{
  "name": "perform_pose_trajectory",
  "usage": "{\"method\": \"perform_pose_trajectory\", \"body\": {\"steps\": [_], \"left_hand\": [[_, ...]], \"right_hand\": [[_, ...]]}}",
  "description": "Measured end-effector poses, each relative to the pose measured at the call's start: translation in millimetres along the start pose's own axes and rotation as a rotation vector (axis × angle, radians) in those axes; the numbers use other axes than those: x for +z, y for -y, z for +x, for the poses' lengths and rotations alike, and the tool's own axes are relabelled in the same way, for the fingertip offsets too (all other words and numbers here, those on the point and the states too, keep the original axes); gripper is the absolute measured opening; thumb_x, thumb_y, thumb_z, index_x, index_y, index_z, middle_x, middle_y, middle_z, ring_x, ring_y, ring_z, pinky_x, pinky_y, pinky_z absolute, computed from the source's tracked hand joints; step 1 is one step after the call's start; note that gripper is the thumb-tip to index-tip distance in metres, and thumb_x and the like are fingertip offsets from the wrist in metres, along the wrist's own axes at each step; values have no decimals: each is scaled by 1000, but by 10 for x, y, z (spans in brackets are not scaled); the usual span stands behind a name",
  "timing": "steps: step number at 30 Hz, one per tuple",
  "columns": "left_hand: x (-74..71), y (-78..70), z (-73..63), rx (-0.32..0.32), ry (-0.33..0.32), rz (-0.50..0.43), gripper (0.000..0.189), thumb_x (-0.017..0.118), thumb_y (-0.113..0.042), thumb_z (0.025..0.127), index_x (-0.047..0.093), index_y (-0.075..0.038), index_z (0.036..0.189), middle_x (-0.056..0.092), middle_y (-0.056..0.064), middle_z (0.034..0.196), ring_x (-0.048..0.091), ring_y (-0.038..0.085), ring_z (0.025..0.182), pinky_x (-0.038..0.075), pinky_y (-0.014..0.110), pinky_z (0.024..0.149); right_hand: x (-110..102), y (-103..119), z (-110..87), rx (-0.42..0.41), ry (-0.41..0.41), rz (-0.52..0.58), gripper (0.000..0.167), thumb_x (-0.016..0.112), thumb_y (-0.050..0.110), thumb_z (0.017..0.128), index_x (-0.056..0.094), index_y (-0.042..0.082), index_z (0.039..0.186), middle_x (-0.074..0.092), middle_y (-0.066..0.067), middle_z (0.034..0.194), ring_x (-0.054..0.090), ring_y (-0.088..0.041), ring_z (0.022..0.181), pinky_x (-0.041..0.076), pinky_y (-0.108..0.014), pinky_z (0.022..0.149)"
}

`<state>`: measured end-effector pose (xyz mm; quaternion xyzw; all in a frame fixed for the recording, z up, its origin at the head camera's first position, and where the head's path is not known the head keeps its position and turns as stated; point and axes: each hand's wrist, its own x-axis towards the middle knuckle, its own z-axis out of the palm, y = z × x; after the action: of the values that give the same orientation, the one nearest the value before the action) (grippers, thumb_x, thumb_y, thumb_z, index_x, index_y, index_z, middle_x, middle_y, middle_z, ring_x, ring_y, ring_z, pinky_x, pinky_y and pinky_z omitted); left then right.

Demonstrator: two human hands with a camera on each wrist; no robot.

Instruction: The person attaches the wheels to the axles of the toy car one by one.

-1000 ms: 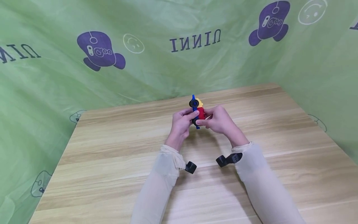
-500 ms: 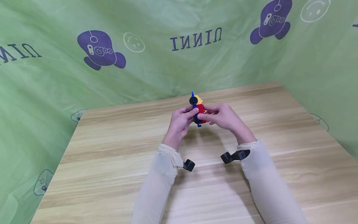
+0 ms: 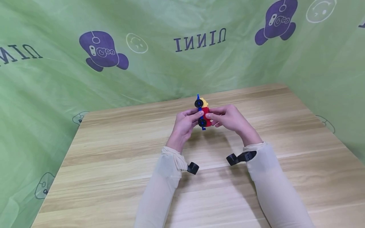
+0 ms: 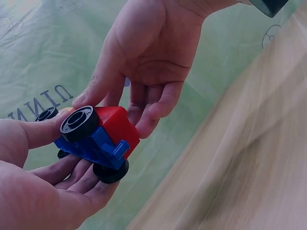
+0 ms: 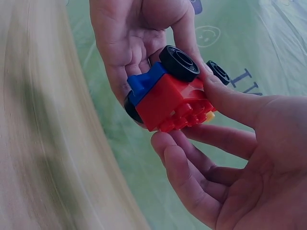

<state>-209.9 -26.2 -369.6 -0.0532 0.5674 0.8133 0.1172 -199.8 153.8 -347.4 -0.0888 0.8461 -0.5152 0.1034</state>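
Note:
Over the table's far part, both hands hold a small building-block car (image 3: 206, 115) on end, its wheels toward the left. It has a blue wheeled base (image 4: 93, 148), black wheels (image 4: 79, 123), a studded red brick (image 5: 165, 103) and a yellow brick (image 3: 204, 102). My left hand (image 3: 182, 126) grips the blue base between thumb and fingers, the thumb lying between the wheels. From the right, my right hand (image 3: 232, 118) pinches the bricks, its thumb on the red brick's side. In the right wrist view its other fingers curl loosely below the studs.
A light wood-grain table (image 3: 114, 164) lies under the hands. Green printed cloth (image 3: 159, 72) hangs behind it and along both sides. Black wrist cameras (image 3: 193, 168) stick out from both sleeves.
The right thumb has slid up from the lower wheel onto the red brick, uncovering that wheel. The right forearm has shifted slightly right. The left hand keeps its grip on the block car.

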Motion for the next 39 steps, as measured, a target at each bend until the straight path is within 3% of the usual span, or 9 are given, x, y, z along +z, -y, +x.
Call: {"method": "perform_pose_trajectory", "body": {"steps": [5, 12, 20, 25, 33, 39], "left_hand": [[-2, 14, 13, 3, 5, 4, 35, 71, -2, 92, 65, 7, 126, 67, 22, 128, 69, 15, 92, 55, 33, 101], [-2, 28, 16, 2, 9, 11, 36, 70, -3, 93, 65, 7, 126, 67, 22, 129, 70, 16, 95, 54, 35, 104], [-5, 42, 21, 5, 22, 10, 35, 70, -3, 93, 65, 8, 125, 68, 22, 126, 70, 14, 92, 56, 32, 99], [-3, 48, 20, -2, 28, 20, 35, 69, -2, 92, 65, 8, 125, 69, 21, 124, 69, 12, 87, 57, 28, 93], [-4, 43, 18, -11, 39, 29, 37, 68, -1, 92, 63, 9, 127, 70, 20, 122, 69, 12, 87, 52, 37, 106], [-5, 38, 14, -24, 48, 83, 35, 67, -3, 93, 64, 10, 125, 70, 19, 120, 67, 13, 89, 53, 33, 102]], "right_hand": [[-4, -4, 0, 1, 3, -9, 47, 67, 28, 98, 62, 1, 136, 73, -22, 117, 73, -31, 91, 63, -40, 81], [-14, -16, 5, 13, 8, -16, 47, 67, 29, 98, 62, 2, 137, 73, -22, 117, 73, -20, 83, 62, -47, 86], [-19, -28, 10, 20, 12, -14, 49, 68, 32, 98, 61, 3, 137, 73, -22, 117, 73, -34, 96, 62, -45, 86], [-21, -34, 12, 15, 9, -22, 50, 69, 31, 97, 61, 3, 138, 72, -23, 118, 73, -31, 93, 62, -45, 86], [-8, -41, 32, 7, 4, -37, 49, 69, 30, 97, 61, 2, 136, 73, -22, 116, 72, -35, 96, 62, -47, 86], [2, -44, 42, 2, 11, -17, 41, 70, 27, 96, 66, -3, 124, 74, -22, 105, 72, -29, 86, 63, -42, 79]]}}
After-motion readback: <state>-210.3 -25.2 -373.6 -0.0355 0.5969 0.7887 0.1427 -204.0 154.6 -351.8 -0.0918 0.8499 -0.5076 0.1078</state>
